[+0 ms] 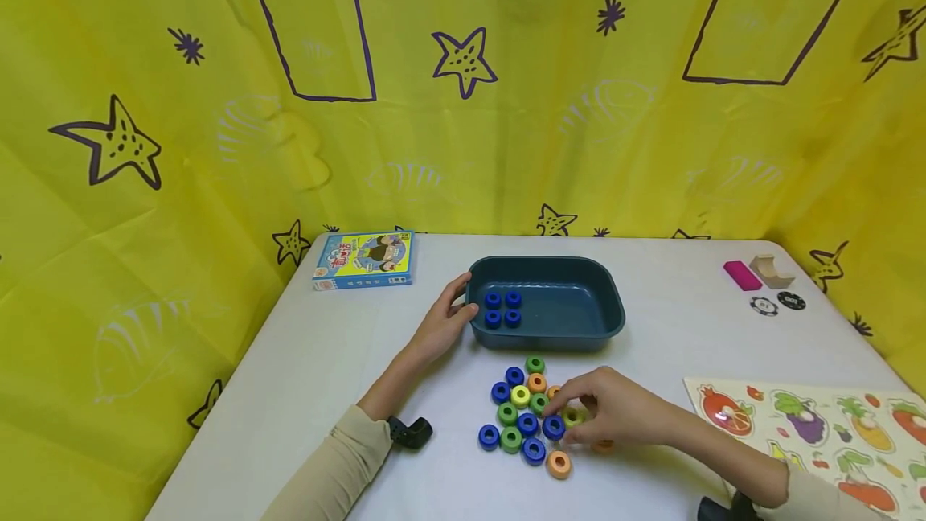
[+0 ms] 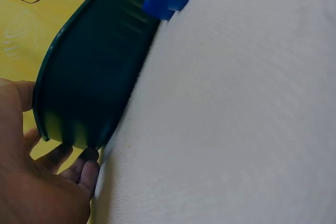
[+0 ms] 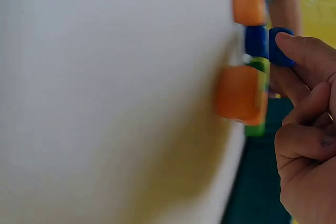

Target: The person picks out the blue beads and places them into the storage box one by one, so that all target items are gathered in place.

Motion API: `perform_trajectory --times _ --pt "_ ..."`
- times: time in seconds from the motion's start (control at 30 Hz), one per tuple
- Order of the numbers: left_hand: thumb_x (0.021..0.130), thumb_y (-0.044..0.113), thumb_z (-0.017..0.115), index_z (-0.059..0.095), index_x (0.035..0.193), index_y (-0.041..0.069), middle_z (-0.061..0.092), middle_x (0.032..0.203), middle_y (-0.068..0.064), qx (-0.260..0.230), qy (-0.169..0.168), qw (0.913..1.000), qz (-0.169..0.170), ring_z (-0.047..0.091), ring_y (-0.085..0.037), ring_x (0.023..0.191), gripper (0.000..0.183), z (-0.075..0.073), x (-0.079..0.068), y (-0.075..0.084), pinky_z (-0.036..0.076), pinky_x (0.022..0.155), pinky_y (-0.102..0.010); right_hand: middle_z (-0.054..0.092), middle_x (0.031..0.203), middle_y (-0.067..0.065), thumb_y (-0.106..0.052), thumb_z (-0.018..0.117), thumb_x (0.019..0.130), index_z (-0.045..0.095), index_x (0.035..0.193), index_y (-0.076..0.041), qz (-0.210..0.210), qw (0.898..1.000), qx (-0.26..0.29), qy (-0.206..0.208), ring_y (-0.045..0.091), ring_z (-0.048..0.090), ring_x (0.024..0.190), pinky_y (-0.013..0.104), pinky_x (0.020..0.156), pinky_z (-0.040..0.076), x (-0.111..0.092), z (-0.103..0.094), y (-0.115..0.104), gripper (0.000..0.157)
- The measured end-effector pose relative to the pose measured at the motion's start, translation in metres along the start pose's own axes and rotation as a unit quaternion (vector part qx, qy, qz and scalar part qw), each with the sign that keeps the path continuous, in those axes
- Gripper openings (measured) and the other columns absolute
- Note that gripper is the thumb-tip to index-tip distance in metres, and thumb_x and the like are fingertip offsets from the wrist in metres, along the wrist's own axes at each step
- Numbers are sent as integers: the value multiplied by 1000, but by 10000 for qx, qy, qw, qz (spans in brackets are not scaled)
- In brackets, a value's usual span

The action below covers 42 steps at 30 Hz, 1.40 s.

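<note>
My left hand (image 1: pixel 443 323) holds the left end of a dark teal tray (image 1: pixel 550 342), thumb at the rim. In the left wrist view its fingertips touch the outside of the tray (image 2: pixel 84 66). Inside the tray's left part sit several blue rings (image 1: pixel 493 301). My right hand (image 1: pixel 615 408) pinches one blue ring (image 1: pixel 554 427) between thumb and finger. From the right wrist this blue ring (image 3: pixel 280 51) appears raised above the others. Around it lie loose rings, including an orange ring (image 1: pixel 559 465), a yellow ring (image 1: pixel 520 396) and a green ring (image 1: pixel 510 439); my right hand partly covers some.
A blue and yellow box (image 1: pixel 365 259) lies at the back left. At the far right are a pink block (image 1: pixel 742 276), a beige curved block (image 1: pixel 772 272) and two chips (image 1: pixel 792 300). A board with fruit and vegetable pictures (image 1: pixel 832 396) lies right of my right hand.
</note>
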State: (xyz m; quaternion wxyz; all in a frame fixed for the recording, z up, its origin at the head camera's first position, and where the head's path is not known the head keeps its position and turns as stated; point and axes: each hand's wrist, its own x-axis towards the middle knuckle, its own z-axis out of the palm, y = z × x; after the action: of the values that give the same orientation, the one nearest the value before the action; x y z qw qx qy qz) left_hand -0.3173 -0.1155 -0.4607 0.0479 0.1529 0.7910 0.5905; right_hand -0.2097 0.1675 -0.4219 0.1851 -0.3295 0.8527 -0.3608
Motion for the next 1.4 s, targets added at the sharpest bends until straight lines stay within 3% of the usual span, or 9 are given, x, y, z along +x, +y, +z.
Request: perform_trajectory --times 0.2,0.37,0.5,0.67,0.77,1.1,1.3,1.4 --pt "96 24 52 30 145 28 31 147 -5 13 -6 10000 -46 44 -29 123 54 -2 0 5 35 100 -45 54 70 -6 -33 75 77 69 106 -28 -266 9983 -93 516 7 38 49 22 44 32 14 -41 -13 30" --pt "95 25 52 29 145 29 30 147 -5 104 -3 9999 -84 42 -28 124 55 -2 -1 6 34 101 -44 63 87 -7 -34 76 77 68 105 -31 -159 9947 -120 1013 9 38 47 23 44 33 46 -74 0 30" --pt "95 26 52 31 144 32 31 147 -3 95 46 9999 -107 44 -27 123 54 -2 0 0 35 100 -44 65 103 -6 -32 77 76 69 104 -27 178 9913 -153 1294 14 47 59 26 52 40 78 -87 26 30" --pt "95 26 52 30 144 32 31 147 -3 72 25 9999 -79 43 -27 124 54 -2 0 -3 35 100 -44 67 102 -3 -26 77 77 71 105 -20 504 9897 -256 1315 17 57 89 33 73 47 108 -92 55 29" --pt "95 26 52 30 144 32 31 147 -1 75 23 9999 -104 43 -25 124 54 -1 1 -3 34 101 -43 67 102 -1 -21 77 77 71 105 -17 560 9904 -224 1245 19 59 98 36 80 48 118 -93 65 29" --pt "95 28 52 30 145 32 31 147 -3 12 -11 9999 -128 43 -27 124 55 1 0 -1 34 100 -45 67 101 0 -22 77 76 71 102 -15 526 9926 -626 895 20 60 98 40 83 46 130 -91 85 27" --pt "95 28 52 30 144 34 32 147 -1 89 43 9999 -136 44 -26 124 54 1 1 -1 34 100 -44 67 102 -1 -20 77 76 69 108 -14 477 9915 -604 1051 19 60 99 39 84 46 127 -92 78 33" --pt "95 27 52 30 144 35 31 147 -1 93 38 9999 -124 43 -26 125 54 1 1 -1 34 101 -43 67 104 2 -19 75 78 68 110 -10 298 9910 -448 1222 19 60 98 36 81 47 115 -92 62 34"
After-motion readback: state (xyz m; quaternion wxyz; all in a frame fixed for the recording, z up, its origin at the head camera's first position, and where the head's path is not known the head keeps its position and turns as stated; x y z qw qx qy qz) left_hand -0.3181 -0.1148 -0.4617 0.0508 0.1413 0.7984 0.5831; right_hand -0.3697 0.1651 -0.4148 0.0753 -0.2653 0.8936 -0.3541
